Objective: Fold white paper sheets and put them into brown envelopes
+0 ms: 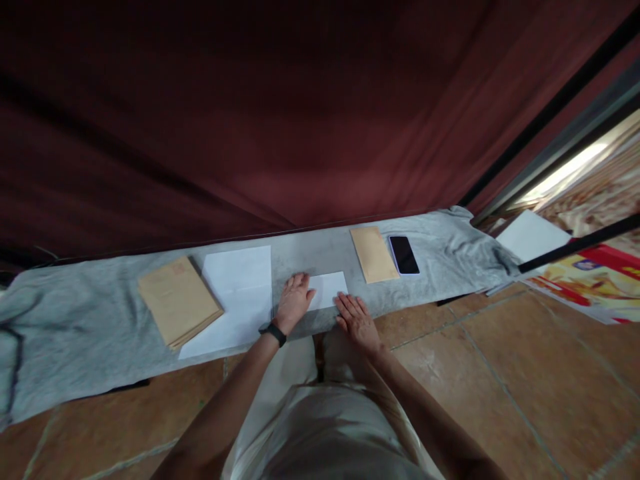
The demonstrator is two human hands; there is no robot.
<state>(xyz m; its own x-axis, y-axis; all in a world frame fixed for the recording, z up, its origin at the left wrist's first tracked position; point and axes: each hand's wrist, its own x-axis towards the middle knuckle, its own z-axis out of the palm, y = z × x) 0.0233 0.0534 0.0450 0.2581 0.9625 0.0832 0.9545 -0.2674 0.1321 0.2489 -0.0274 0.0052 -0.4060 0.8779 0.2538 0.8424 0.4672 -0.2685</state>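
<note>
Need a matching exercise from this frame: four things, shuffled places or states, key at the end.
1. phone
2. stack of brown envelopes
3. small white paper
4. single brown envelope

A. overlapping the large white sheet
B. between the small white paper and the phone
C. dark screen, pale purple edge
D. touched by left hand and right hand

Pairs: 1-C, 2-A, 3-D, 4-B

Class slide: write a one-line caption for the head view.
Left hand and right hand rest on a small white paper between stacked brown envelopes and a phone.
</note>
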